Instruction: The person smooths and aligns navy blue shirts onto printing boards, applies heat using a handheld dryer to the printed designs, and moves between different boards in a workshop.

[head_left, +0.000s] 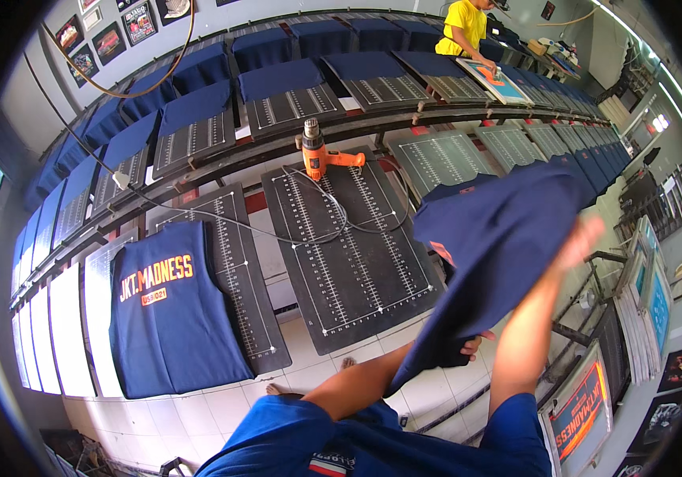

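Note:
A navy shirt panel (508, 215) hangs in folds in front of me on the right, with a bit of orange print along its left side. My right hand (582, 241) is at its upper right edge and seems to grip it, though motion blurs the fingers. Lower down, my left hand (474, 347) is partly covered by the cloth, its fingers curled round the panel's edge. A black printing board (301, 278) with white ruler marks lies left of the cloth. On its far end stands an orange heat gun (315, 159) with a trailing cord.
Another navy panel (170, 318) with orange and white lettering lies on a board at left. Long rows of boards, many with navy cloth (277, 83), curve along the back. A co-worker in yellow (462, 28) handles a screen frame (494, 79). More printing screens (579, 413) lean at right.

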`<state>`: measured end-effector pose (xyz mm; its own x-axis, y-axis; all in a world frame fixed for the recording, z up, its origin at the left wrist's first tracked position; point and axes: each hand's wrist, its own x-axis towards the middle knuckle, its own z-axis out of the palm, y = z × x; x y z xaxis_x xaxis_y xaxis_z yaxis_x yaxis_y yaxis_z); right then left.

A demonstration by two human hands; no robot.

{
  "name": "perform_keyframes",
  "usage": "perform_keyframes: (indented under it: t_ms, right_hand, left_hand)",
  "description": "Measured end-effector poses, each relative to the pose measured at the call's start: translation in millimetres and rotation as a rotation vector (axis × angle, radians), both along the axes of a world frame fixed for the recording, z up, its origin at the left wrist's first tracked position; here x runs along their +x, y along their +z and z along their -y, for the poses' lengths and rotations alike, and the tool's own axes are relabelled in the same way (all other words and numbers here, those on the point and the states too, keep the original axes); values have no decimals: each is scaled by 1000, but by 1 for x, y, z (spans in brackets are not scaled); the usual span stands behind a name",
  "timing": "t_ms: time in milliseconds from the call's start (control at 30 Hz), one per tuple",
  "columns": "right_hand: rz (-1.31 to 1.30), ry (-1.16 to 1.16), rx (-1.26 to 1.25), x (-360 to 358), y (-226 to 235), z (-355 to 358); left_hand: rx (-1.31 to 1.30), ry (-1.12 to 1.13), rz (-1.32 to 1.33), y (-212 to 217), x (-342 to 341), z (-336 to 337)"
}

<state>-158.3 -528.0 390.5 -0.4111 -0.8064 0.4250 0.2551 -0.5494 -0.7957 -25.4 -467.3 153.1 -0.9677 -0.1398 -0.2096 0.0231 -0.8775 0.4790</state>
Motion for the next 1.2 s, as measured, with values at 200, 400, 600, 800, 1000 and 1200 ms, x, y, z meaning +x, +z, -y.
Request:
perform_keyframes:
  t_ms: [200, 400, 600, 800, 1000, 1200]
  right_hand:
    - [-316, -122, -54, -47, -76, -128]
    - [-17, 21, -392, 85, -42, -122]
    - [-129, -472, -248, 268, -26, -112]
    - [219, 222, 223, 429, 38, -41]
    - [65, 392, 462, 545, -1, 99]
    - [-7, 31, 151, 519, 53, 182]
  left_hand:
    - [-153, 544, 30, 82, 232, 52]
    - [-777, 1004, -150, 153, 460, -40]
    - [-1036, 1446, -107, 206, 597, -104]
    - [-912, 1855, 127, 224, 737, -83]
    - [-510, 1785, 88, 197, 933, 34]
    - [-589, 1758, 8, 272, 992, 114]
